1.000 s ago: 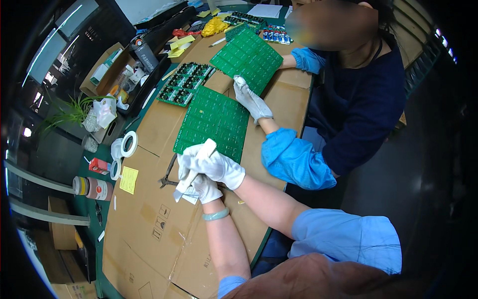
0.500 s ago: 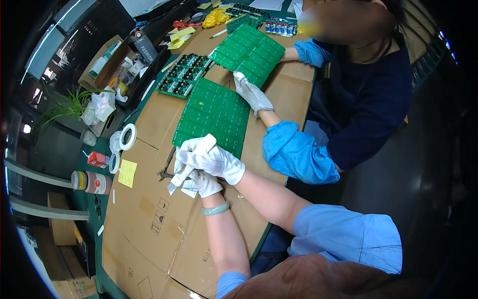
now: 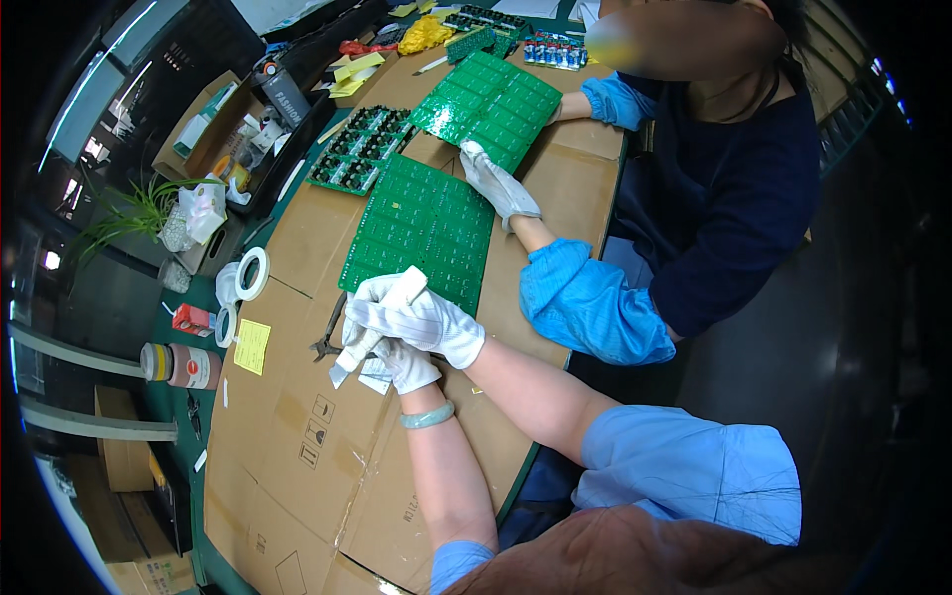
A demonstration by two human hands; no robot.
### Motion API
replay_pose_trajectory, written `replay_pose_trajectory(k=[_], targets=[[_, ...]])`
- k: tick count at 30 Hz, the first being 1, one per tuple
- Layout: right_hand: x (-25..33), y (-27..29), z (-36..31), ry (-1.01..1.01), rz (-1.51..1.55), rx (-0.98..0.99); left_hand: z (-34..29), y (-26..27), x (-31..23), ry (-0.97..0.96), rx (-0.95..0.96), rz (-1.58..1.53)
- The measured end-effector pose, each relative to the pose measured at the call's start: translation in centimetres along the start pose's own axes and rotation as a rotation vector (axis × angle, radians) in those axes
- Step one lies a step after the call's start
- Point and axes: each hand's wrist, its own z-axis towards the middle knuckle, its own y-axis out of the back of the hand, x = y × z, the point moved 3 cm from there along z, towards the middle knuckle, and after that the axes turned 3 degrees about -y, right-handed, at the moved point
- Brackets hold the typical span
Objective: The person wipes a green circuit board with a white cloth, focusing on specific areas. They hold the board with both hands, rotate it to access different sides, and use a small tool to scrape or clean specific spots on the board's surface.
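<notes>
My left hand (image 3: pixel 405 363) and my right hand (image 3: pixel 428 322), both in white gloves, are closed together over the cardboard. Between them runs a narrow white strip-like piece (image 3: pixel 405 290), slanting from above my right fingers down to the left; its exact kind is unclear. A small white piece (image 3: pixel 375 373) shows beside my left fingers. Just beyond my hands lies a green circuit board panel (image 3: pixel 421 223), its near edge partly hidden by them. A dark metal tool with a forked end (image 3: pixel 323 347) rests left of my hands, partly covered.
Across the table a person holds another green panel (image 3: pixel 488 107) in a gloved hand (image 3: pixel 496 183). Populated circuit boards (image 3: pixel 362 149) lie at the far left. White tape rolls (image 3: pixel 253 273), a yellow note (image 3: pixel 253 347) and a pink jar (image 3: pixel 195 366) are along the left side.
The view has shifted very slightly. My hands hold nearly the same pose, with the white strip tilted a little differently.
</notes>
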Motion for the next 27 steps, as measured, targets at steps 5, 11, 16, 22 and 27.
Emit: replay_pose_trajectory(k=[5, 11, 16, 22, 27], targets=[[-0.1, -0.1, 0.0, 0.009, 0.013, 0.009, -0.1, 0.1, -0.1, -0.001, 0.001, 0.003], [-0.3, 0.2, 0.0, -0.003, -0.001, -0.002, 0.0, -0.2, -0.2, 0.001, 0.007, -0.001], [-0.7, 0.0, 0.3, 0.093, -0.007, -0.048, 0.0, 0.0, -0.3, -0.001, 0.006, 0.001], [-0.7, 0.1, 0.3, 0.087, -0.020, -0.051, -0.1, -0.1, -0.5, -0.003, 0.009, -0.002], [-0.6, 0.1, 0.3, 0.123, -0.012, -0.066, -0.1, -0.4, -0.5, -0.002, 0.011, -0.015]])
